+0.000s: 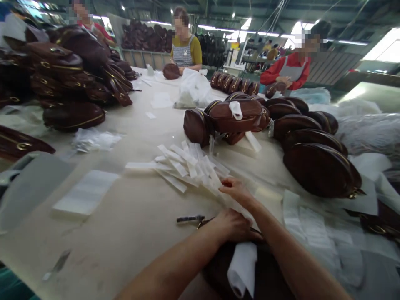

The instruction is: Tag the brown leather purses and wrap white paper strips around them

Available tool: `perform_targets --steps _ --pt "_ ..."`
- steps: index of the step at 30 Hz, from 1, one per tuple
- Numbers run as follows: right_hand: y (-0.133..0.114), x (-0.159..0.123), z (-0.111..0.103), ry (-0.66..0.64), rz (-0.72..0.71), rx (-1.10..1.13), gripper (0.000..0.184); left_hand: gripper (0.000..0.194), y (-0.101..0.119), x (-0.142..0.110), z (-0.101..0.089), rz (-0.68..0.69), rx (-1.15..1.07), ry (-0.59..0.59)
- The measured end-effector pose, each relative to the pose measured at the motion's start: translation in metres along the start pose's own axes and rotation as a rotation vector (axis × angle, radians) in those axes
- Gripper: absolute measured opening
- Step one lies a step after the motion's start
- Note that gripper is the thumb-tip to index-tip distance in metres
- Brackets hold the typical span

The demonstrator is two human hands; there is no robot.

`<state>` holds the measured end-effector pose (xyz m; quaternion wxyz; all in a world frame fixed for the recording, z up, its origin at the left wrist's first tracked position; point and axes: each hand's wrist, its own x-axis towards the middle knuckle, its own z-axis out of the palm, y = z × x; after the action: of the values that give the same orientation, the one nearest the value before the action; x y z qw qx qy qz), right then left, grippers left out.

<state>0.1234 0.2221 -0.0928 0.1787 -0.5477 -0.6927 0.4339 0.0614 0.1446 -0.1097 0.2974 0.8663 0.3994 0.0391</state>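
Observation:
A dark brown leather bag (215, 266) lies close in front of me, with a white paper roll (245, 266) on its upper side. My left hand (231, 227) is closed over the bag's zipper edge, its fingertips partly hidden. Beyond it, my right hand (236, 191) reaches to a loose heap of white strips (187, 162). Its thumb and finger are pinched at the end of one strip. By the left hand, a short dark strap with a metal clasp (190, 218) sticks out on the table.
Finished-looking brown bags (321, 168) stand in a row at right, and more bags (75, 58) are piled at left. A white sheet (87, 191) and a small blade-like tool (59, 264) lie on the table (125, 233). Two co-workers (186, 48) handle bags across it.

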Motion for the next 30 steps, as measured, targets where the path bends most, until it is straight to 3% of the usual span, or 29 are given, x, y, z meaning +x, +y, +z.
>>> perform_targets --steps 3,5,8,13,19,24,27,30 --pt "0.011 -0.020 -0.039 -0.056 0.008 0.104 0.020 0.049 0.002 -0.003 -0.012 -0.008 0.015 -0.085" --pt "0.022 -0.035 -0.065 -0.017 0.015 0.106 0.025 0.043 0.005 -0.005 -0.021 0.010 0.029 -0.123" --pt "0.045 -0.058 -0.086 0.001 0.013 0.050 0.026 0.041 0.011 -0.006 -0.028 0.008 0.067 -0.107" --pt "0.081 -0.085 -0.075 -0.180 0.044 0.229 0.029 0.038 0.021 -0.005 -0.024 0.005 0.134 -0.045" --pt "0.089 -0.094 -0.069 -0.458 0.202 0.482 0.026 0.038 0.023 -0.007 -0.020 0.086 0.219 0.104" --pt "0.087 -0.095 -0.073 -0.517 0.267 0.521 0.020 0.035 0.025 -0.006 -0.025 0.022 0.216 0.006" --pt "0.087 -0.094 -0.070 -0.474 0.244 0.369 0.017 0.033 0.025 -0.005 -0.027 -0.013 0.194 -0.063" --pt "0.088 -0.086 -0.068 -0.242 0.207 0.128 0.016 0.033 0.022 -0.004 -0.025 -0.017 0.164 -0.082"
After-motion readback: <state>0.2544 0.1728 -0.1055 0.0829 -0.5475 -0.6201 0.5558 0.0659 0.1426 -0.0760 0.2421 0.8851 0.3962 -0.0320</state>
